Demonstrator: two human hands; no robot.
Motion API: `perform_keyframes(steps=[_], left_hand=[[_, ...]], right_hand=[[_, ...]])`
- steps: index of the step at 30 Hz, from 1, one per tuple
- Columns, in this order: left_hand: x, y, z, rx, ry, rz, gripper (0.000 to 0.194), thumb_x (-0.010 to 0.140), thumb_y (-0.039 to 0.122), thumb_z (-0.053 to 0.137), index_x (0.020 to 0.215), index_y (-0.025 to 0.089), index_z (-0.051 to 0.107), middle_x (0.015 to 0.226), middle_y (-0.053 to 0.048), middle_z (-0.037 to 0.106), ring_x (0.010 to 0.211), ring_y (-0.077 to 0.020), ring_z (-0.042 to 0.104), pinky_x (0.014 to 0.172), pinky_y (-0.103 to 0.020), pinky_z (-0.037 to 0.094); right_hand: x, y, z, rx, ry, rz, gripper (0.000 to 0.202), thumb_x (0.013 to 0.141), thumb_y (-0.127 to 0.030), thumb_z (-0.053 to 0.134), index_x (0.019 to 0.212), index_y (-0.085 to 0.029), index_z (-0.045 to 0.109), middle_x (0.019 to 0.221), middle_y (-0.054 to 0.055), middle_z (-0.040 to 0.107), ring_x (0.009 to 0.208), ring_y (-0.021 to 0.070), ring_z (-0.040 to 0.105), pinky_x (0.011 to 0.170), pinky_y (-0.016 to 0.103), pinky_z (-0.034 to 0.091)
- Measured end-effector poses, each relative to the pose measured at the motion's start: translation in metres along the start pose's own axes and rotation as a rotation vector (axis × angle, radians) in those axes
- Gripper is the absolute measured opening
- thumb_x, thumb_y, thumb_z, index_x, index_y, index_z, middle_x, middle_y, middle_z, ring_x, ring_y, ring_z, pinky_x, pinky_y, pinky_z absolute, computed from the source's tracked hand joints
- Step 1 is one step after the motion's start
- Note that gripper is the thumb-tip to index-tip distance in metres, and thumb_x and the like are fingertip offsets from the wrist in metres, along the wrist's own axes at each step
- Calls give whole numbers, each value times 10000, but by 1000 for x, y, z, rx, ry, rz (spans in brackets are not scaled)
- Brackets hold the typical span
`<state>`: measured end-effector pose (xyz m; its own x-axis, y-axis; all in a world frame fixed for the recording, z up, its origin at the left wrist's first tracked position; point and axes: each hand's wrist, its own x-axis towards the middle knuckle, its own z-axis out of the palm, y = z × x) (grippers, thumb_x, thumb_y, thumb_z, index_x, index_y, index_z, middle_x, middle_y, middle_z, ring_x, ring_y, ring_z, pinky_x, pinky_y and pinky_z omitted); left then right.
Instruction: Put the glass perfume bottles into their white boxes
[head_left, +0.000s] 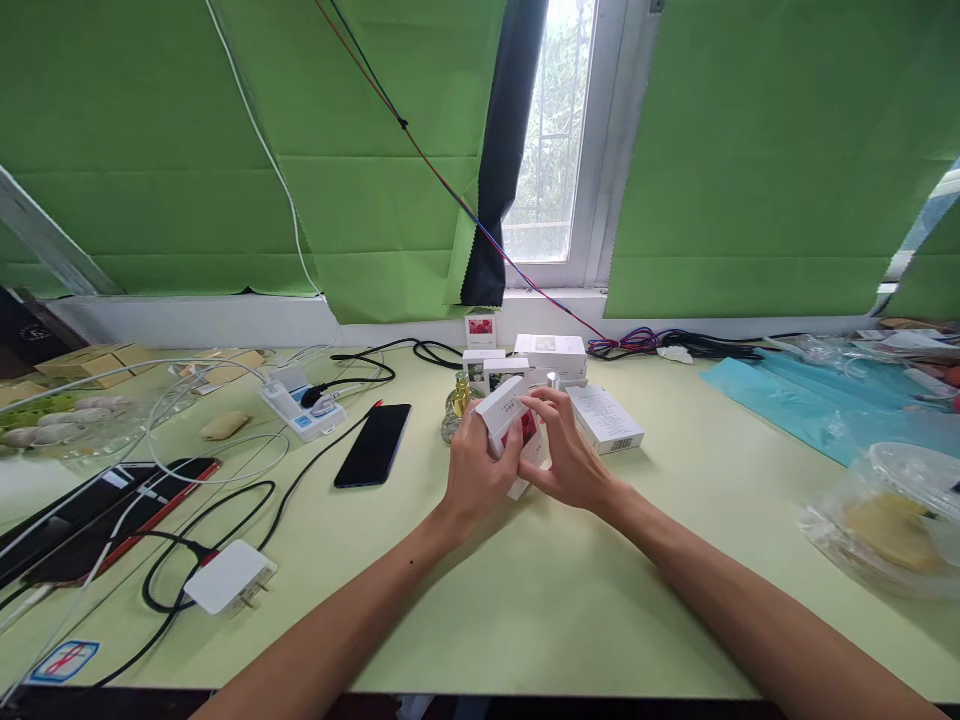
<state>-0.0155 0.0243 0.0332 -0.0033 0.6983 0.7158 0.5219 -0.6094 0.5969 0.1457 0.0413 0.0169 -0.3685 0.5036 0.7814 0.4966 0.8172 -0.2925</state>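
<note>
A small white box with a red picture (pixel 504 408) is held up over the middle of the table. My left hand (pixel 477 462) wraps round its left side, thumb across the front. At the right side of the box, my right hand (pixel 568 452) has its fingers bent and its fingertips against the edge. Just behind the hands are a glass bottle with a gold top (pixel 459 400) and several small white boxes (pixel 551 350). A larger white box with printed text (pixel 606 418) lies to the right of my right hand.
A dark phone (pixel 373 446) lies left of my hands. Farther left are a power strip (pixel 301 402), a white charger (pixel 230 577) and loose cables. On the right are blue plastic sheeting (pixel 787 400) and a clear plastic container (pixel 900 525). A small box (pixel 480 330) stands by the wall.
</note>
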Motion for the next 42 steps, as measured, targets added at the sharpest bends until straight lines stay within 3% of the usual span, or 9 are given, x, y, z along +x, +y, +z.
perform_keyframes(steps=[8,17,20,25,33,42], left_hand=[[2,1,-3,68,44,58,172,951,273,576,1112,212,585,970,-35,629,860,-174,625,753,-294,538],[4,0,-2,98,114,123,117,961,251,564,1067,213,598,1103,-76,618,966,-197,646,768,-303,556],[4,1,-3,113,120,142,159,979,253,545,1127,224,597,1107,-76,656,983,-208,655,821,-330,555],[3,-3,-2,114,101,112,200,997,267,535,1185,243,599,1005,-42,704,874,-186,668,763,-305,540],[3,-3,-2,167,109,150,202,994,238,529,1165,250,635,1002,-50,698,924,-210,648,789,-334,520],[3,-3,-1,190,90,183,241,971,205,560,1188,259,650,1033,-44,710,959,-222,605,834,-358,508]], right_hand=[[-2,8,0,84,-69,-12,704,933,-349,644,1513,-268,253,1448,180,438,1253,294,578,973,497,556],[-1,8,-2,130,-75,-11,673,968,-364,616,1523,-280,245,1436,172,480,1186,277,614,919,471,580],[-2,8,-2,118,-52,30,571,1013,-350,535,1511,-276,265,1409,173,503,1077,252,658,887,461,585],[-2,13,0,110,-13,136,434,1058,-312,417,1480,-267,322,1397,162,513,810,170,674,798,400,595],[-5,20,3,-39,-96,190,432,988,-129,374,1372,-256,527,1520,145,440,1079,239,684,850,432,603],[-8,25,5,-71,-208,168,604,941,-60,423,1494,-300,465,1599,142,404,1153,252,686,866,456,625]])
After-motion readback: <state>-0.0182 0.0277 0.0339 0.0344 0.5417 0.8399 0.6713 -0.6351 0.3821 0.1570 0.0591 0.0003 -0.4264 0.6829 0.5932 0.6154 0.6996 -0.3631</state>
